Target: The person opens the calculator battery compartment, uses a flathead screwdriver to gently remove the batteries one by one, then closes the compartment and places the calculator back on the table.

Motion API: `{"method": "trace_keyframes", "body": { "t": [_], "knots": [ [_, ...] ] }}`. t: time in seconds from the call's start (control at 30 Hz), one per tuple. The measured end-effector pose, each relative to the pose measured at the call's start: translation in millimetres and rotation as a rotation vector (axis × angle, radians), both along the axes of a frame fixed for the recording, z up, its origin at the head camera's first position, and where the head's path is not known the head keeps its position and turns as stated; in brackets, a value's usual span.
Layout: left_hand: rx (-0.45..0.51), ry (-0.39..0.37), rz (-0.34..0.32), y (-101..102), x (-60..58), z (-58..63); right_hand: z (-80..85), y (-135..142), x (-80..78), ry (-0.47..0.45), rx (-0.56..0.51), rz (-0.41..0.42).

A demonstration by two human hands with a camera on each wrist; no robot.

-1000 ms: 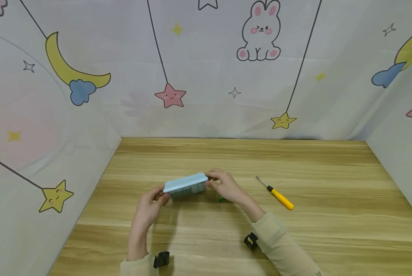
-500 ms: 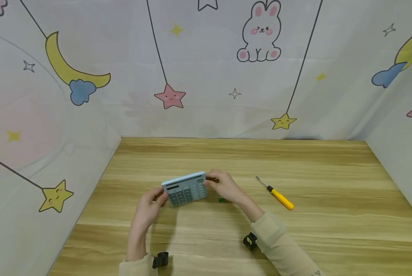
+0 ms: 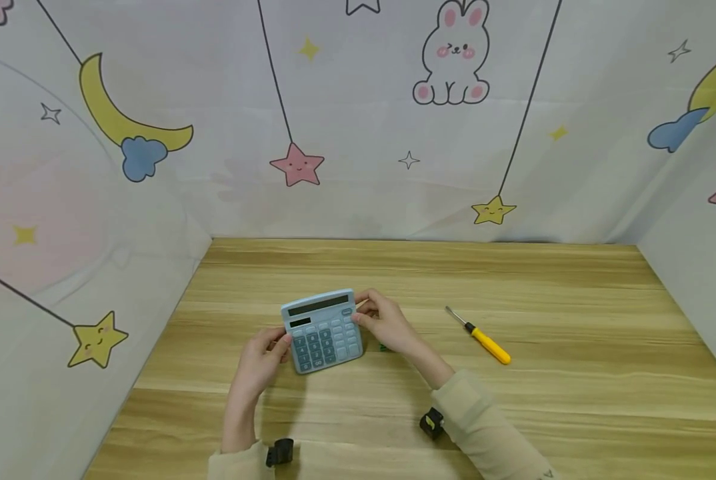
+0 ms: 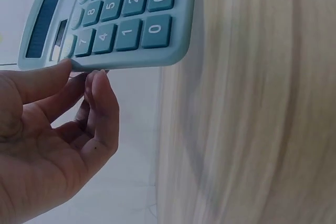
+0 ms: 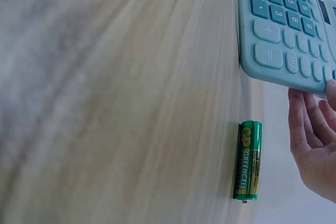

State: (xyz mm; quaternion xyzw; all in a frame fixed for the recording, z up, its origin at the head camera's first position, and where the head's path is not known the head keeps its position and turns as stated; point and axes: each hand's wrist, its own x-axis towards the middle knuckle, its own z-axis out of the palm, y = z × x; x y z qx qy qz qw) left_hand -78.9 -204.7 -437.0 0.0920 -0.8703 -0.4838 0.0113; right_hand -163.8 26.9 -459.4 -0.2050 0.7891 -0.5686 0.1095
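A light blue calculator (image 3: 325, 337) with darker number keys is held between both hands, its keys and display facing me and its top edge raised. My left hand (image 3: 259, 360) pinches its left edge; in the left wrist view the thumb lies on the front and fingers are behind. On the opposite edge my right hand (image 3: 391, 325) pinches near the display. A green GP Greencell battery (image 5: 248, 161) lies on the table below the right hand, mostly hidden behind that hand in the head view.
To the right of the right hand, a screwdriver (image 3: 481, 338) with a yellow handle lies on the wooden table (image 3: 574, 373). Black wrist devices (image 3: 280, 452) sit at both sleeves. A patterned white cloth (image 3: 358, 120) stands behind and beside the table.
The calculator has tilted from nearly edge-on, so its display and keys now face me. Both hands keep their hold on its sides; the screwdriver has not moved.
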Motion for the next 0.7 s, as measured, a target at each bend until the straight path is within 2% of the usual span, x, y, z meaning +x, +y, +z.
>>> {"method": "trace_keyframes", "body": {
  "t": [0.23,0.57,0.7],
  "knots": [
    [0.008,-0.027,0.02,1.1,0.9,-0.1,-1.2,-5.0,3.2,0.012,-0.016,-0.057],
    [0.188,-0.088,0.066,5.8,3.1,-0.5,-0.1,-13.6,11.0,0.002,-0.019,-0.104],
    [0.194,-0.082,0.106,7.5,2.0,-1.2,-0.7,-17.8,15.1,-0.012,-0.019,-0.088]
  ]
}}
